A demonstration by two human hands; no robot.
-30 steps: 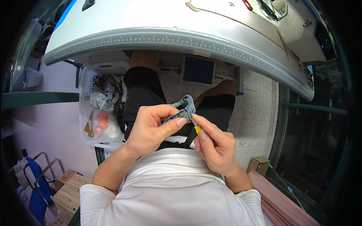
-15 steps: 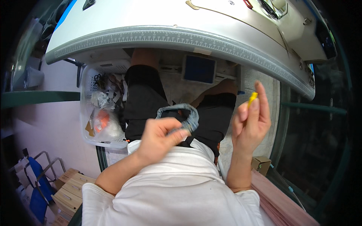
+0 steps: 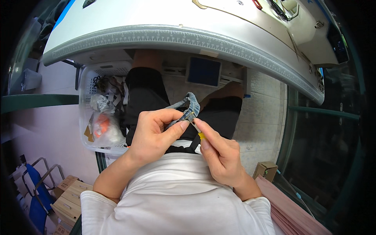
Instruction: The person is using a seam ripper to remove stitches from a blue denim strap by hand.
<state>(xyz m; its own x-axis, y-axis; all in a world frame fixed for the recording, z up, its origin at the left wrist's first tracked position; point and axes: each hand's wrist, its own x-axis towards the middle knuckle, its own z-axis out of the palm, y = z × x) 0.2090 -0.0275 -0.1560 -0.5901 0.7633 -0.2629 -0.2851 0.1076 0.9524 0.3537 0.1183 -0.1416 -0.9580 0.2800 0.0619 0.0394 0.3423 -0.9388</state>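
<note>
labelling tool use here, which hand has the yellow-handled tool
The right hand: it grips the yellow-handled tool, its tip at the denim band. The left hand instead pinches the band itself.

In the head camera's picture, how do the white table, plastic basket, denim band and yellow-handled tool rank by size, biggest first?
1. White table
2. Plastic basket
3. Denim band, partly hidden
4. Yellow-handled tool, also partly hidden

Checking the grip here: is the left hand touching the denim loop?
Touching: the head view shows the left hand pinching the denim loop at its near side.
</note>
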